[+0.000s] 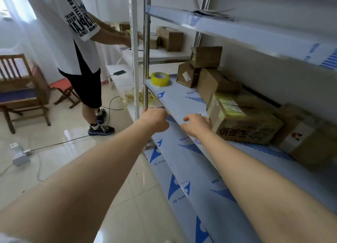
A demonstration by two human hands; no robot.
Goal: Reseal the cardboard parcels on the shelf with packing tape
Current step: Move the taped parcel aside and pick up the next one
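Though brown, nearest parcel (244, 122) creased, yellow-taped.

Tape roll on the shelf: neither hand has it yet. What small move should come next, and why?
Probably reach the left hand forward to the yellow tape roll, which sits beyond it at the far end of the shelf. It and the right hand hover empty by the nearest box; sealing needs tape first.

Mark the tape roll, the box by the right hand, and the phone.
tape roll (159, 82), head view, yellow outer side.
box (246, 126), head view, front face above the print.
phone (119, 72), head view, dark screen.
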